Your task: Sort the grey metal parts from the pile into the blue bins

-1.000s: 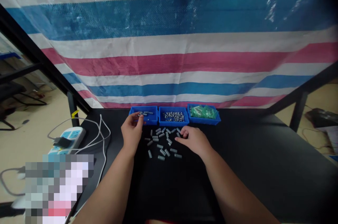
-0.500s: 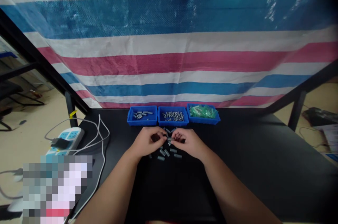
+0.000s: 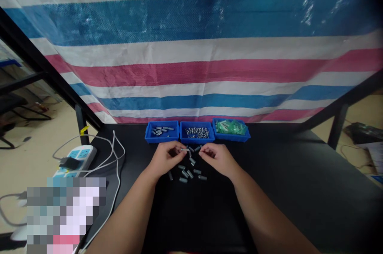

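Between the thumb and forefinger of my left hand (image 3: 165,158) is a small silvery metal cylinder (image 3: 184,149), held level above the black table. My right hand (image 3: 218,158) is apart from it on the right, fingers curled and tips pinched; whatever they hold, if anything, is too small to make out. Several more metal cylinders lie loose on the table below and between the hands, one of them a short cylinder (image 3: 202,178) at the right of the group. A few others lie just behind the fingertips, near the bins.
Three blue bins stand in a row behind my hands: a left bin (image 3: 162,140) with several cylinders, a middle bin (image 3: 196,141) full of small metal parts, a right bin (image 3: 231,138) holding green plastic bags (image 3: 230,127). A power strip (image 3: 89,154) and white cables (image 3: 118,178) lie at left.
My hands have moved apart. The cylinder that was between both hands' fingertips is now in my left hand alone, and my right hand has drawn slightly to the right.
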`<state>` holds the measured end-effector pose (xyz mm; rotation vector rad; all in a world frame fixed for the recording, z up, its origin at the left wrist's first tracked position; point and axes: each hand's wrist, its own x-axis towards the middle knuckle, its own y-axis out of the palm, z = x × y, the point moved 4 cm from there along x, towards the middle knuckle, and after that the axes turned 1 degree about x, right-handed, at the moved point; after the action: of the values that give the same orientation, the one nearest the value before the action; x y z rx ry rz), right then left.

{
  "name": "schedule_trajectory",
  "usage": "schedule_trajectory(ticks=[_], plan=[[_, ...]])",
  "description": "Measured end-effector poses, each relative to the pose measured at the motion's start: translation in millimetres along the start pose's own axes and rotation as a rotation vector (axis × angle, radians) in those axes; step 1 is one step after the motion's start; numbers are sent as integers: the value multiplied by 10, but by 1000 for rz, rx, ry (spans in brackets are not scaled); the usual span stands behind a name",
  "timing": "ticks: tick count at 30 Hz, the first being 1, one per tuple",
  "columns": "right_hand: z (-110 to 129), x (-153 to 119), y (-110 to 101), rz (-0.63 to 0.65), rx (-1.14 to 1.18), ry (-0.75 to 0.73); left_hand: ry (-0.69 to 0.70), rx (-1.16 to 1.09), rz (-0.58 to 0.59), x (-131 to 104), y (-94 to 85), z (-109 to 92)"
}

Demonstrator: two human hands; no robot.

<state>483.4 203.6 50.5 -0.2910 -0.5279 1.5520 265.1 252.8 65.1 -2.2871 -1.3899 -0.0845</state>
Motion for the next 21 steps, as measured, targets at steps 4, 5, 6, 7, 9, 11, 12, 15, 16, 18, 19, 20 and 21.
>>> schedule_trajectory(ticks=[4,5,6,7,9,11,12,15,16,18,19,20,21], plan=[[-167,25,-189,-146,-227,173,-145,-93,-352,32,-192,171],[-199,25,-209,-164,-262,209,-181,-119,-412,36,-229,206],[-222,25,-218,-180,-287,235,-209,-142,-457,39,-261,235],[-236,25,-218,-194,-303,249,-230,-161,-491,43,-288,258],[-239,27,-198,-205,-319,252,-257,-194,-531,47,-326,293],[-224,30,-167,-196,-338,239,-276,-222,-555,48,-348,319],[-216,32,-153,-187,-355,233,-280,-232,-560,49,-353,327],[-204,33,-126,-156,-410,233,-281,-246,-579,49,-363,345],[-204,33,-123,-149,-423,232,-280,-248,-585,49,-365,351],[-207,33,-122,-144,-435,225,-286,-248,-592,51,-368,368],[-210,34,-123,-144,-437,222,-294,-249,-589,54,-367,378],[-214,34,-124,-142,-439,221,-303,-251,-579,58,-364,386],[-218,34,-125,-139,-439,223,-314,-254,-568,62,-360,391]])
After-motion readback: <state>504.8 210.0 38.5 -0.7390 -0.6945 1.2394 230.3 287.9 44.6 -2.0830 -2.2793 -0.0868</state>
